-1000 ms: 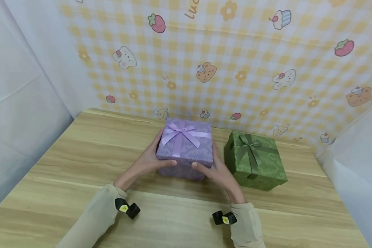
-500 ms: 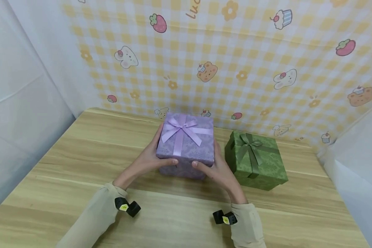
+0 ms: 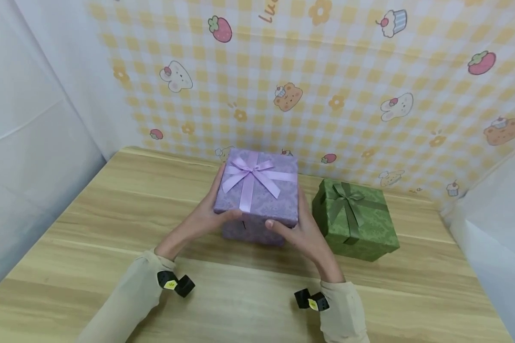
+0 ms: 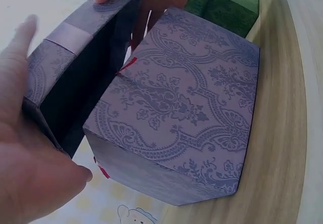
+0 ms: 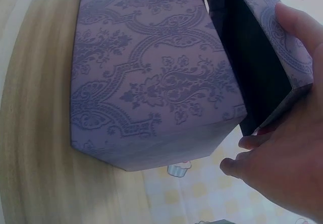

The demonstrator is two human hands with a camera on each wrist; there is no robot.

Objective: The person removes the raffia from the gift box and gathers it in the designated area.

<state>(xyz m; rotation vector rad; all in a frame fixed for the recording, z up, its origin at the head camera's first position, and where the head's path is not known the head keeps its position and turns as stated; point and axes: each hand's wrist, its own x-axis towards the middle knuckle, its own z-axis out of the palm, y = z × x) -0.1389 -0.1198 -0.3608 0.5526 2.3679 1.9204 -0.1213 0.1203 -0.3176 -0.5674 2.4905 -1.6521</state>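
A purple patterned gift box lid (image 3: 266, 202) with a lilac ribbon bow is raised off its box body (image 3: 251, 232), which stands on the wooden table. My left hand (image 3: 205, 215) grips the lid's left side, its thumb on the front face. At the opposite side my right hand (image 3: 303, 233) holds it the same way. In the left wrist view a dark gap shows between the lid (image 4: 55, 65) and the box body (image 4: 171, 98); a small red ribbon (image 4: 128, 64) sticks out there. The right wrist view shows the lid's dark inside too. What the box contains is hidden.
A green gift box (image 3: 362, 224) with a dark green bow stands to the right, close to my right hand. Behind the table (image 3: 124, 205) hangs a yellow checked cloth (image 3: 257, 124) with cartoon prints. White sheets border the left and right sides.
Both hands have lifted the purple lid upward, and a gap has opened between it and the box body. The red ribbon end shows dark at the front. The green box stays put.
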